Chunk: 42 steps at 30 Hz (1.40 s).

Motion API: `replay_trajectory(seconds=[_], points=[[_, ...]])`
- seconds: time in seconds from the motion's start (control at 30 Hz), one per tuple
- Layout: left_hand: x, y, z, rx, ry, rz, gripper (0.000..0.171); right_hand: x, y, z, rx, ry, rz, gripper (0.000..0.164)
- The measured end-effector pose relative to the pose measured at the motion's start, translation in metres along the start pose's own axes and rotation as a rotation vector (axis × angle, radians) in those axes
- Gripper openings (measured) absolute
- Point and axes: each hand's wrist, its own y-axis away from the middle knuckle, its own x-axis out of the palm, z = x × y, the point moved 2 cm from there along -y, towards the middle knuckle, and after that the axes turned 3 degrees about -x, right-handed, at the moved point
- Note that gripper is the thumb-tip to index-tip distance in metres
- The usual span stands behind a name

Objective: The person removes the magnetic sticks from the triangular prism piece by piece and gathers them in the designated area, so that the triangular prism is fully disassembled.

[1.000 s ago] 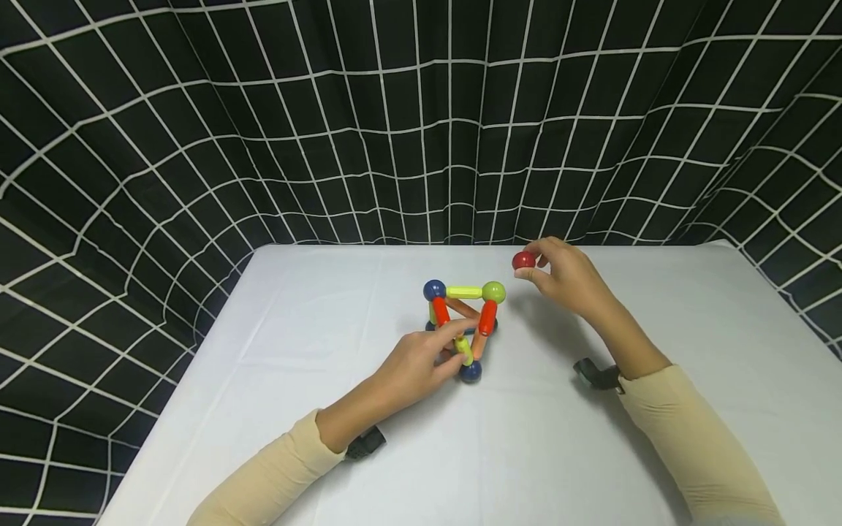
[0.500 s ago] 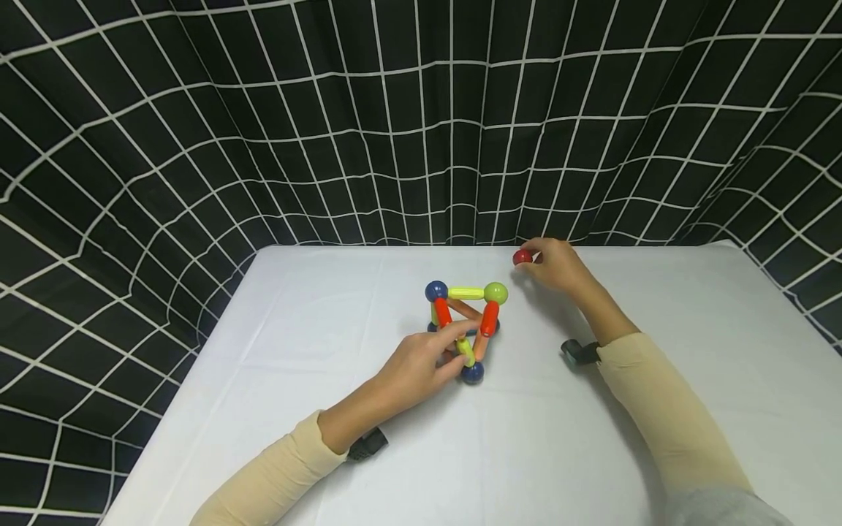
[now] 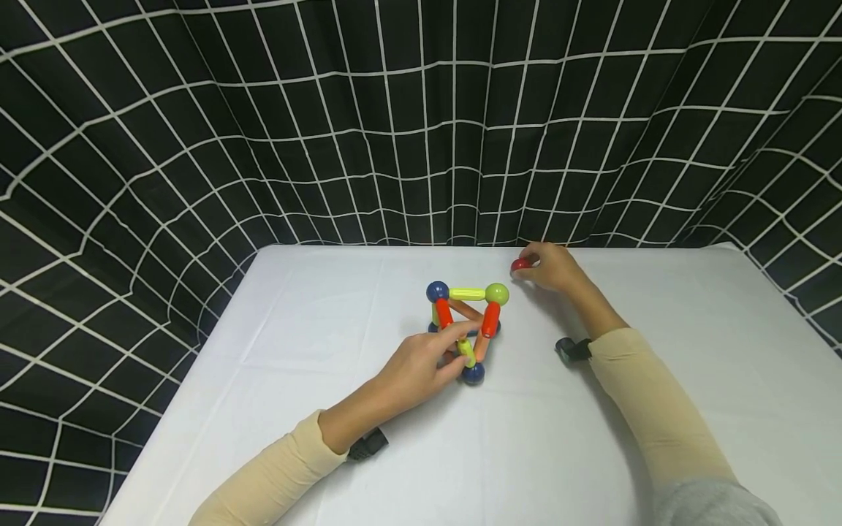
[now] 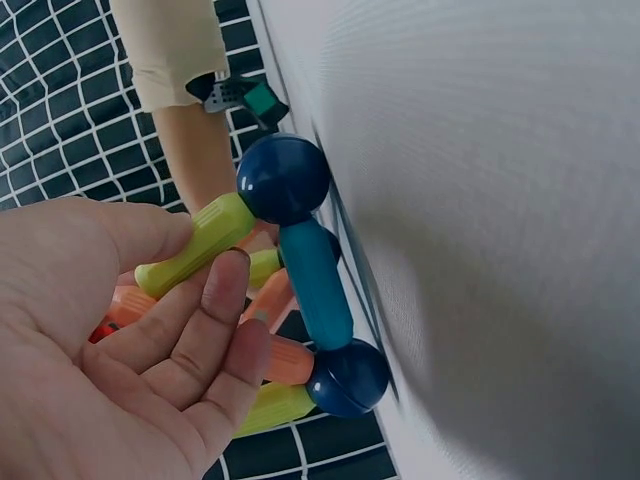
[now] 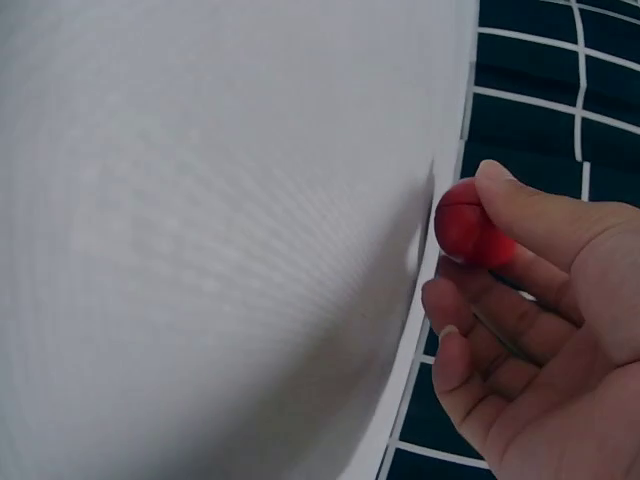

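The head view shows a rod-and-ball frame (image 3: 490,318) on the worktop (image 3: 513,453), a red ball (image 3: 519,267) near the far edge; from the left wrist, the left hand (image 4: 130,330) pinches a yellow-green rod (image 4: 208,236), presumably for steadiness; from the right, the right hand (image 5: 560,300) pinches the ball, perhaps for control.

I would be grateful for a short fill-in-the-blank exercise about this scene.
The ball in the right hand is ____.
The left hand pinches a yellow-green rod whose end meets a ____ ball.
In the head view, the top right ball of the structure is ____.
The dark curtain carries ____ grid lines.
Missing words: red; blue; green; white.
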Motion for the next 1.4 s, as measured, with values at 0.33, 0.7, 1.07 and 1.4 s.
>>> replay_trajectory(seconds=[0.33,0.7,1.07,1.4], points=[[0.001,0.000,0.000,-0.012,0.004,0.007,0.048,0.003,-0.001,-0.001,0.062,0.031,-0.046,0.042],[0.000,0.000,0.000,-0.008,0.014,0.003,0.049,0.002,0.003,-0.001,0.086,0.011,-0.039,0.047],[0.000,-0.001,-0.001,-0.014,-0.001,-0.004,0.048,0.005,0.003,0.000,0.088,0.017,-0.042,0.051],[-0.003,0.001,-0.006,-0.012,-0.033,0.019,0.056,-0.012,0.026,0.014,0.148,-0.060,-0.105,0.047]])
